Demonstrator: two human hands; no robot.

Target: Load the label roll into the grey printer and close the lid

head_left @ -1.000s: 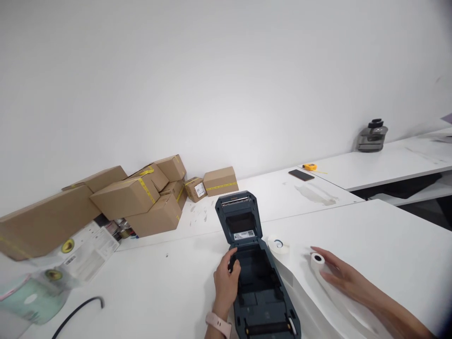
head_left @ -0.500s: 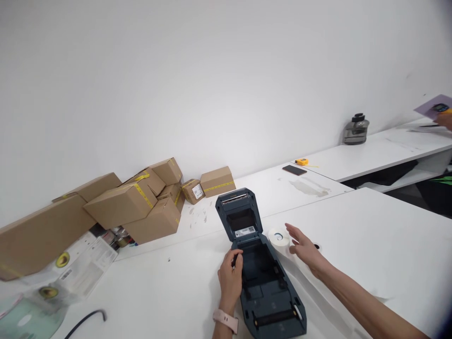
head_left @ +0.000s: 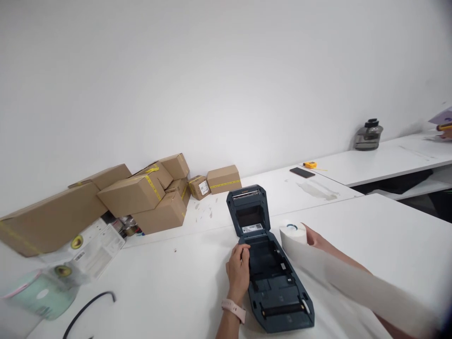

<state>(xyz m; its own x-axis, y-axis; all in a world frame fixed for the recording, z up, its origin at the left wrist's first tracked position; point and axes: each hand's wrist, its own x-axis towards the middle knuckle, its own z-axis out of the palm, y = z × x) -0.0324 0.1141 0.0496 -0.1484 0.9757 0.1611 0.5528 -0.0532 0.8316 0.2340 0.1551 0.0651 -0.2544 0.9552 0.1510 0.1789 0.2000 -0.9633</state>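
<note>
A dark label printer (head_left: pixel 278 287) lies on the white table with its lid (head_left: pixel 248 209) raised at the far end. My left hand (head_left: pixel 239 270), with a pink band on the wrist, grips the printer's left edge with curled fingers. To the right of the printer, my right hand (head_left: pixel 312 235) holds a white paper roll (head_left: pixel 294 233) from its right side. A long strip of paper (head_left: pixel 367 285) trails from the roll toward the lower right and covers much of my right forearm.
Cardboard boxes (head_left: pixel 130 195) are piled at the back left, near plastic-wrapped packets (head_left: pixel 100 249) and a green pouch (head_left: pixel 49 294). A black cable (head_left: pixel 88 303) lies front left. Behind are a phone (head_left: pixel 302 172), yellow tape measure (head_left: pixel 310 165) and jug (head_left: pixel 369 135). Another person's hand (head_left: pixel 447 133) shows far right.
My right hand has gone from open beside the paper roll to holding it, and the paper strip has lifted over my forearm. My left hand stays at the printer's edge. The view has shifted slightly.
</note>
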